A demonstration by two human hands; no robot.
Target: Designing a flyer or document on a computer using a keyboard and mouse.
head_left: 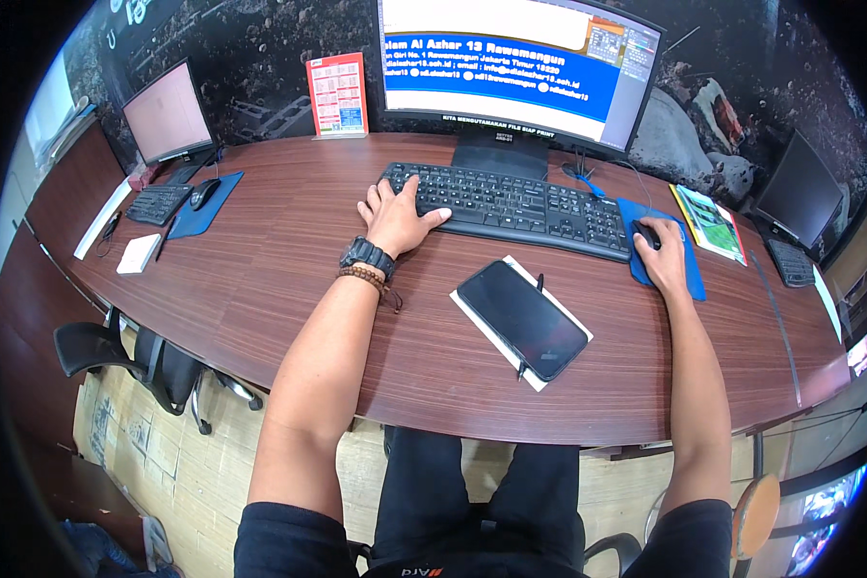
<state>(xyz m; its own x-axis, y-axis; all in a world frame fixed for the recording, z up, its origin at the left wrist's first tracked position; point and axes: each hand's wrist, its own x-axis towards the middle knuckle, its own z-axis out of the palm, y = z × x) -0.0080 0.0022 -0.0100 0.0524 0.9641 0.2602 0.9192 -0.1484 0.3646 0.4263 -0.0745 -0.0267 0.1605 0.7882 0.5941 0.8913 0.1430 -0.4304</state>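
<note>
My left hand (398, 218) lies over the left end of a black keyboard (511, 207), fingers spread on and beside its keys. A dark watch (368, 256) and a beaded bracelet circle that wrist. At the keyboard's right, my right hand (663, 258) is wrapped over a black computer mouse (647, 233) on a blue mouse pad (689, 270). Between my forearms, a black smartphone (523, 318) rests on a white notepad (467, 306), with a pen (521, 369) partly hidden under the phone. Behind the keyboard stands a large monitor (511, 72) showing a blue and white layout.
A second monitor (169, 111), keyboard (159, 204) and mouse (203, 195) stand at the left, near a white note block (139, 253). A red-framed calendar (338, 96) stands at the back. Booklets (711, 226) and another dark screen (800, 188) are on the right.
</note>
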